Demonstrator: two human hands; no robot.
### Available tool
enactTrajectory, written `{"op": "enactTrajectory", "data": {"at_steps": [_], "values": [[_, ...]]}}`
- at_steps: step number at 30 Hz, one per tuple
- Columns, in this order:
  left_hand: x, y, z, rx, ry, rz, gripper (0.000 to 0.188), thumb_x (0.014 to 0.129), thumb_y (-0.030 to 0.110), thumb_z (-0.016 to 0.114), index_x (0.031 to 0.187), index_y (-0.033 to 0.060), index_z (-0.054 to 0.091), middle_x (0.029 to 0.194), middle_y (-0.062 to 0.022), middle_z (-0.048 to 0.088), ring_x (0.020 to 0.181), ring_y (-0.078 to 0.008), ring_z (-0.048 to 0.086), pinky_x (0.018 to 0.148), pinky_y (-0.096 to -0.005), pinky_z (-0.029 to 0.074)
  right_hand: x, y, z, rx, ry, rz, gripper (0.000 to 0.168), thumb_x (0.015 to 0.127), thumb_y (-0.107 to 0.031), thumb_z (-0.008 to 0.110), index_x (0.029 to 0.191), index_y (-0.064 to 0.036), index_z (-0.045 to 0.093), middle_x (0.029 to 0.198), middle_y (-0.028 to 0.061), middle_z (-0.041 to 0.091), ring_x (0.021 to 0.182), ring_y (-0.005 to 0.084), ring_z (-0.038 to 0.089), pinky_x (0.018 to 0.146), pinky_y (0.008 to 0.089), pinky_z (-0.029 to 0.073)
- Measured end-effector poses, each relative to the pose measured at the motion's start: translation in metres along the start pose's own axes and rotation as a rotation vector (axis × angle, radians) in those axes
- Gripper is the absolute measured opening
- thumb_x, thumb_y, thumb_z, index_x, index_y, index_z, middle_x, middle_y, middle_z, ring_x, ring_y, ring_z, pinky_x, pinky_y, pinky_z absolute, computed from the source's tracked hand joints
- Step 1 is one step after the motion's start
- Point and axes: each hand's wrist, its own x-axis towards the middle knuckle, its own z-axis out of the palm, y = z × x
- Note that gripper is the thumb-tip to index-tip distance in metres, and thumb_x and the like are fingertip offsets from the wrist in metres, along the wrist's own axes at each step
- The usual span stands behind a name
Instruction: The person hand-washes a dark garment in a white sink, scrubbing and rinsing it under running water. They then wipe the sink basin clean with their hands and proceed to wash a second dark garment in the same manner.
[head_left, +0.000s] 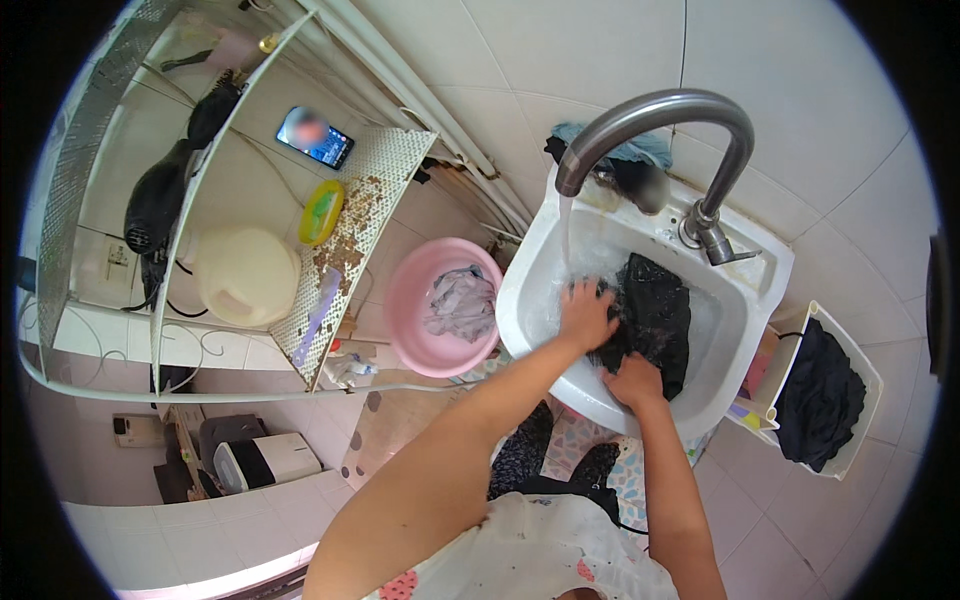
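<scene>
A white ceramic washbasin stands before me, with water in its bowl and a wet black cloth lying in it. My left hand rests on the cloth's left part, fingers spread, close to the falling water. Nearer the front rim, my right hand grips the lower part of the cloth; its fingertips are partly hidden. From a curved metal faucet, a stream of water runs into the bowl at the left.
Left of the basin is a pink plastic tub holding light grey cloth. A rusty perforated shelf carries a yellow soap dish, a purple comb and a phone. Dark cloth fills a white bin at right.
</scene>
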Motion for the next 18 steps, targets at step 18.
{"op": "enactTrajectory", "data": {"at_steps": [18], "values": [[-0.008,0.009,-0.006,-0.002,-0.083,0.02,0.036,0.076,0.038,0.06,0.108,0.0224,0.06,0.138,-0.013,0.027,0.127,-0.0367,0.021,0.099,-0.0549,0.019,-0.009,0.0,0.0,0.05,0.075,-0.006,0.049,0.074,-0.04,0.057,0.104,-0.002,0.059,0.12,0.0161,0.048,0.098,0.0314,0.055,0.083,0.0399,0.045]]}}
